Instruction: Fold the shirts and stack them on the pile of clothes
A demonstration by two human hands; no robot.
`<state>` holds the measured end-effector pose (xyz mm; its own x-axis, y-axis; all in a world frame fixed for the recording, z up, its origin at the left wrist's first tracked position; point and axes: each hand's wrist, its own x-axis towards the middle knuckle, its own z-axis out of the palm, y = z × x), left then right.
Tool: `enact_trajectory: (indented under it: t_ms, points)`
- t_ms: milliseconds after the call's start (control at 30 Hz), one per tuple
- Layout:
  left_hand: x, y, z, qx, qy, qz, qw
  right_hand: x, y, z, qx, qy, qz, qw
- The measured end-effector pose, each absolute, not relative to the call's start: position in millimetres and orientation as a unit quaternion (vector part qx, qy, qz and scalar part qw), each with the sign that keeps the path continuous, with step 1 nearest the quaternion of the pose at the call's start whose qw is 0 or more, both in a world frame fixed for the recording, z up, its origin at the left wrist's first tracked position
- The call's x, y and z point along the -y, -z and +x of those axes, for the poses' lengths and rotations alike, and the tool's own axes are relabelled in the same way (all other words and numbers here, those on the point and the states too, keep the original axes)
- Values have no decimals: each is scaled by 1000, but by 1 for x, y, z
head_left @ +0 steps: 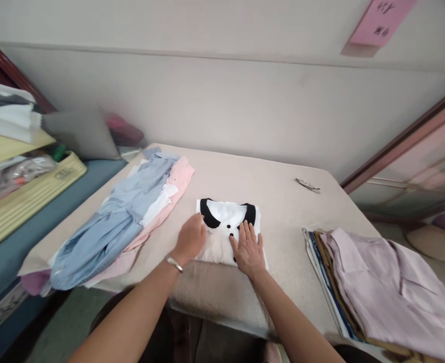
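The right hand [248, 248] spreads flat on a folded black-collared white blouse [219, 245], the left hand [191, 237] curls at its left side, whether pinching it I cannot tell, and the cloth-covered table [253, 179] beneath bears eyeglasses [308, 186] farther back.

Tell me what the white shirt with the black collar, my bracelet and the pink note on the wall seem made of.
White shirt: soft, matte cloth, fibre unclear; it lies folded with small creases.
Bracelet: likely metal, smooth and silvery, judging by its shine.
Pink note: probably paper, flat and matte, with dark handwritten marks.
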<state>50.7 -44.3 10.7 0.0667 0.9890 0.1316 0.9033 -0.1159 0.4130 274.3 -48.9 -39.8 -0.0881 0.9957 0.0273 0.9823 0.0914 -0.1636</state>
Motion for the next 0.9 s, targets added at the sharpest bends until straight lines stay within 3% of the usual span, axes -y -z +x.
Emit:
enact_trajectory:
  t_ms: [100,300,900]
  points:
    - [58,-35,21,-759,-175,613,130,51,41,274,736,-51,-672,71]
    - [80,-27,31,-781,-82,578,221,51,39,273,733,-55,-675,63]
    - [65,-21,48,-788,-199,505,290,53,34,269,722,-41,-690,28]
